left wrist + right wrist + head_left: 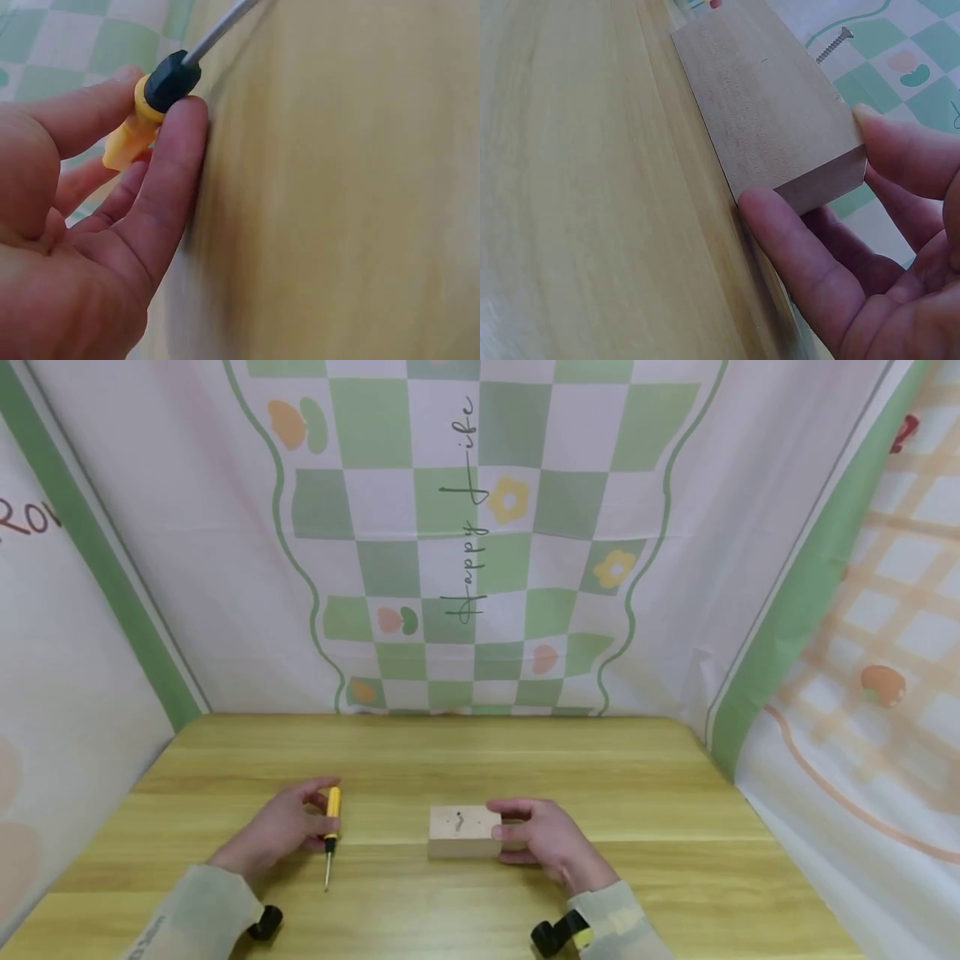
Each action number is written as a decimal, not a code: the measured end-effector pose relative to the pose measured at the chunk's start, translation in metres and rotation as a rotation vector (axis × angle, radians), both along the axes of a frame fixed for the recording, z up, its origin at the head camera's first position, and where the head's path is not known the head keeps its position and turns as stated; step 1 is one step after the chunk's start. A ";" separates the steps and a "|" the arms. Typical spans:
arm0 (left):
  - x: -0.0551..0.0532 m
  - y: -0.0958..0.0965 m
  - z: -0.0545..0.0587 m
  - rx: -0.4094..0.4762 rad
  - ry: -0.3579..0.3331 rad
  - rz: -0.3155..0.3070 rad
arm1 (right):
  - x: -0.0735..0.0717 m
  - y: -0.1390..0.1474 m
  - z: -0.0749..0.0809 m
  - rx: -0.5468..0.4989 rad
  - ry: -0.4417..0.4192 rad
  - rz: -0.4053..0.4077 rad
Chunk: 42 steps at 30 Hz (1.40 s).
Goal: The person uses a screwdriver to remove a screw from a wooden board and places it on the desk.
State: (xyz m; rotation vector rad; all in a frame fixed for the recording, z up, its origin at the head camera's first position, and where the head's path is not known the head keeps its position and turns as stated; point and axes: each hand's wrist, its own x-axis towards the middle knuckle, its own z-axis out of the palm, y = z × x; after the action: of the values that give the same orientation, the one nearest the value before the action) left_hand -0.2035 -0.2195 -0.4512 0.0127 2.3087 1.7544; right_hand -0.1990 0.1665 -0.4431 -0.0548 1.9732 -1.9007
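My left hand [281, 827] pinches a screwdriver [333, 814] by its yellow handle, thumb and fingers around it. Its thin metal shaft points toward me, close above the table. In the left wrist view the black collar of the screwdriver [171, 82] shows just past the fingertips. To the right, my right hand [551, 843] grips the right end of a pale wooden block [465, 847] between thumb and fingers. A screw [835, 45] stands up from the block's top face, its head and threads exposed. Small dark marks lie beside it on that face.
The wood-grain table [420, 918] lies under both hands. A white curtain with green checks [442, 568] hangs along its back edge, and more printed cloth [862, 693] closes off the sides. Small black devices [266, 923] are strapped at both wrists.
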 end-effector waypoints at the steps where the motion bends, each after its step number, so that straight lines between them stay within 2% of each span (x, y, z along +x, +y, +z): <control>1: 0.000 0.001 0.000 -0.018 0.001 0.007 | 0.000 0.000 0.000 -0.001 0.000 0.001; 6: 0.001 0.004 -0.002 -0.106 0.020 0.012 | -0.001 0.000 0.000 -0.006 -0.005 0.004; 13: 0.002 0.004 -0.001 -0.274 0.045 0.027 | -0.002 -0.001 -0.001 -0.015 -0.008 0.007; 18: 0.004 0.003 0.003 -0.288 0.053 0.024 | -0.002 -0.001 -0.001 -0.010 -0.008 0.009; 21: 0.006 0.000 0.009 -0.318 0.067 0.018 | -0.002 -0.001 -0.001 -0.008 -0.007 0.009; 24: 0.009 -0.005 0.025 -0.336 0.106 0.027 | -0.002 -0.002 0.000 -0.007 -0.009 0.013; 26: 0.013 -0.007 0.039 -0.280 0.147 0.031 | -0.001 -0.002 0.000 -0.004 -0.011 0.015; 27: 0.015 -0.007 0.045 -0.222 0.167 0.025 | -0.001 -0.002 0.000 -0.003 -0.012 0.016; 29: 0.018 -0.003 0.054 -0.067 0.208 -0.021 | -0.001 -0.001 0.000 -0.003 -0.012 0.016; 31: 0.019 0.006 0.055 0.113 0.216 -0.112 | -0.001 -0.001 0.000 -0.006 -0.011 0.014; 32: 0.020 0.013 0.054 0.201 0.213 -0.167 | -0.001 -0.001 0.000 -0.007 -0.010 0.011; 34: 0.021 0.031 0.049 0.329 0.156 -0.235 | -0.001 0.000 0.000 -0.010 -0.008 0.009; 36: 0.022 0.049 0.040 0.405 0.103 -0.281 | -0.001 0.000 0.001 -0.010 -0.007 0.009; 39: 0.023 0.075 0.026 0.445 0.039 -0.286 | -0.001 0.000 0.001 -0.008 -0.010 0.012; 42: 0.021 0.093 0.014 0.462 0.009 -0.282 | -0.001 0.001 0.000 -0.007 -0.013 0.013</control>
State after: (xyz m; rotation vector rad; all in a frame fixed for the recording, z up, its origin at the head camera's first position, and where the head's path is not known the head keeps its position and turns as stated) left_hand -0.1821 -0.1266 -0.4370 0.4053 1.7497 2.0800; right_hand -0.2001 0.1672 -0.4428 -0.0575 1.9532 -1.8952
